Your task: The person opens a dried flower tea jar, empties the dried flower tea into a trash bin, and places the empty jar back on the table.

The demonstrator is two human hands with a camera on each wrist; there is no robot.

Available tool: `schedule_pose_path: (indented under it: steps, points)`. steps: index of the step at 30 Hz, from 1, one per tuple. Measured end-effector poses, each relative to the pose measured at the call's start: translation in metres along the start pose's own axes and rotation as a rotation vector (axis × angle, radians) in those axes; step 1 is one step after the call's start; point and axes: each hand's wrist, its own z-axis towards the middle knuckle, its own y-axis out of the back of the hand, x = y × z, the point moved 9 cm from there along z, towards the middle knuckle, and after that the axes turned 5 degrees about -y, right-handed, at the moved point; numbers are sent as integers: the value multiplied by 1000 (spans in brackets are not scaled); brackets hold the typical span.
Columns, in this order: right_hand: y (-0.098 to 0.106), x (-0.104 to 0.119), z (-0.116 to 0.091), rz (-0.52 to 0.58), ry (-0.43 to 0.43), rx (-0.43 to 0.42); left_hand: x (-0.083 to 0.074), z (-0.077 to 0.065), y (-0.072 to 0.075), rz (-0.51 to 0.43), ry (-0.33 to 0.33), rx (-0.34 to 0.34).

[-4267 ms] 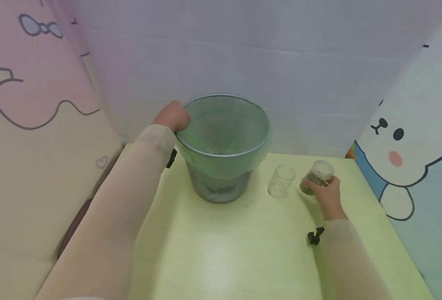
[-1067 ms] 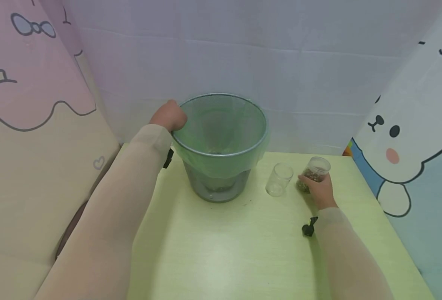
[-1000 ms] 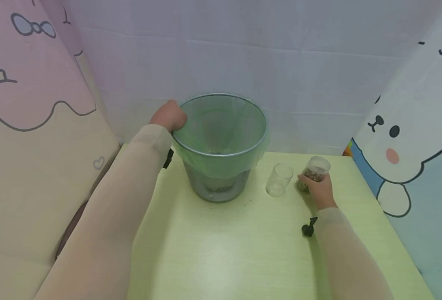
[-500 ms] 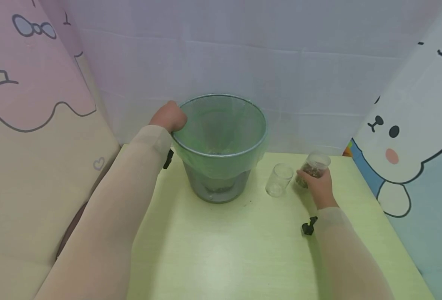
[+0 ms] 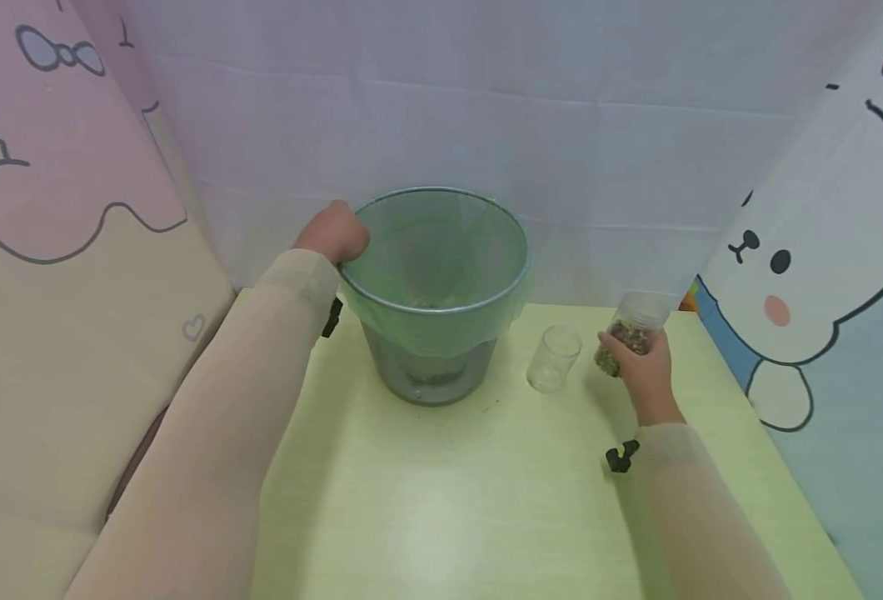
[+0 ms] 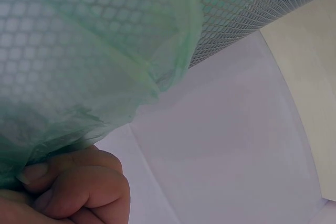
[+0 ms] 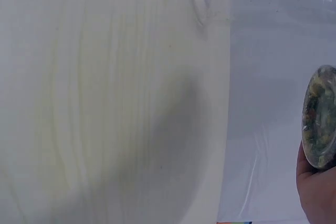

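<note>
A grey wire-mesh trash bin (image 5: 432, 379), lined with a translucent green trash bag (image 5: 428, 329), stands toward the back of the table. My left hand (image 5: 332, 233) is at the left of its rim; in the left wrist view its curled fingers (image 6: 86, 182) hold gathered bag plastic. To the right, my right hand (image 5: 650, 375) grips a clear jar (image 5: 632, 335) partly filled with brownish-green dried bits. The jar is tilted and raised off the table, its round base showing in the right wrist view. Between bin and jar stands a clear, see-through jar (image 5: 554, 360).
The pale yellow-green table (image 5: 426, 492) has a few dark specks (image 5: 492, 407) in front of the bin. A white cloth backdrop (image 5: 441, 125) hangs right behind it. Printed cartoon cloths close in the left and right sides.
My right hand has lifted the filled jar from the table and moved it slightly up. My left hand keeps its hold at the bin's rim; the view has shifted slightly.
</note>
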Motion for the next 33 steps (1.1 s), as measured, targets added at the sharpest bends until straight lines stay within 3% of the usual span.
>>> schedule_pose_path:
  steps: [9, 19, 27, 33]
  points:
    - [-8, 22, -24, 21, 69, 0, 1, 4, -1, 0, -2, 4]
    - [-31, 47, -56, 111, 153, 107, -1, 1, -1, -1, 18, 25]
    - [-53, 73, -84, -78, 347, 219, 0, 0, -1, 1, 19, 28]
    - [-67, 88, -103, -116, 433, 303, 2, 3, -1, -5, 7, 17]
